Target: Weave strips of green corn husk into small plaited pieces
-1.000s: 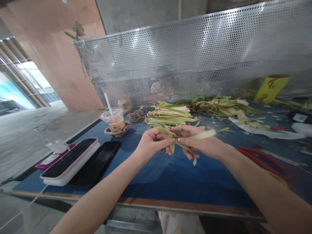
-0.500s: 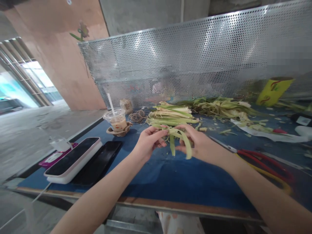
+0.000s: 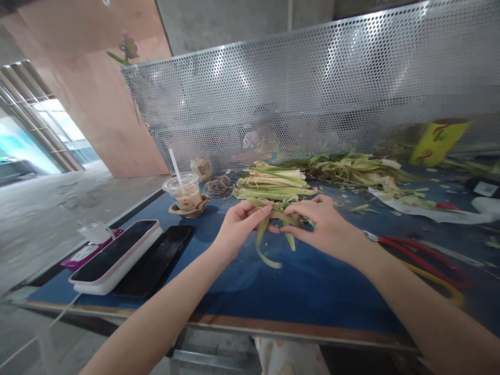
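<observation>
In the middle of the view, my left hand (image 3: 247,219) pinches a long green leaf strip (image 3: 287,217) between thumb and fingers. My right hand (image 3: 316,221) closes on the other end of that strip, to the right. A curled, hanging length (image 3: 266,252) of green leaf dangles below my left fingers. Just behind both hands lies a stack of pale green leaf stalks (image 3: 273,183) on the blue table (image 3: 250,286). Small green bits sit close behind my fingers, partly hidden by them.
At left are an iced drink cup (image 3: 185,192), a coil of twine (image 3: 217,186), a pink-edged phone (image 3: 117,255) and a black phone (image 3: 154,263). Red-handled scissors (image 3: 417,255) lie right. Behind are heaped leaves (image 3: 351,169), a yellow roll (image 3: 439,143) and a perforated metal panel (image 3: 297,99).
The leaf strip has shifted: its curled end hung by my right hand and now a length dangles lower, below my left fingers. My right hand has moved slightly right and its fingers have closed in.
</observation>
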`<state>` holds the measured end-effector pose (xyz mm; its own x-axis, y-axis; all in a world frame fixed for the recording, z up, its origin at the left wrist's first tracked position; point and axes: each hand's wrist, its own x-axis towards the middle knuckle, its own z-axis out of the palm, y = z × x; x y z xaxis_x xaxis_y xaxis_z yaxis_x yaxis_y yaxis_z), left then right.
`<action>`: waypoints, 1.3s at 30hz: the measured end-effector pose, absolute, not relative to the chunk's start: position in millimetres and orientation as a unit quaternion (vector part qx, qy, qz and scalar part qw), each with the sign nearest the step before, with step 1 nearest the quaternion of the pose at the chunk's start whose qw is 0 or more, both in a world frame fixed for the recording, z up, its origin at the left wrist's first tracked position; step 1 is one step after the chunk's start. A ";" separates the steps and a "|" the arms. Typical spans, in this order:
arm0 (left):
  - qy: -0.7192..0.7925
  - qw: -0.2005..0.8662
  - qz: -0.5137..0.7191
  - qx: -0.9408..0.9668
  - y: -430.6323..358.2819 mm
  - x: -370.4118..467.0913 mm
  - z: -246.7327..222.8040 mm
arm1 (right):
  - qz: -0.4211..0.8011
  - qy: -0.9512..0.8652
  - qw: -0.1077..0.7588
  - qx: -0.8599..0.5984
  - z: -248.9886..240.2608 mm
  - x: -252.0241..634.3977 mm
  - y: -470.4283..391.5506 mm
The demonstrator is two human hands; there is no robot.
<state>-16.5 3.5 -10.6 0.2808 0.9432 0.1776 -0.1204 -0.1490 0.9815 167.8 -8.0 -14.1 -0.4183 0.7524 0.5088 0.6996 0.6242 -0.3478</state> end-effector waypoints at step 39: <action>0.326 0.610 0.273 0.668 -1.7 -19.1 -9.2 | 0.338 -0.810 0.291 -0.381 5.6 187.6 -3.2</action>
<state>-19.1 -1.7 -9.2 0.6390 0.7685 -0.0325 0.1019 -0.0427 0.9939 187.6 -3.2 5.6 -0.5403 0.8138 0.2142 0.4198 0.4812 -0.7696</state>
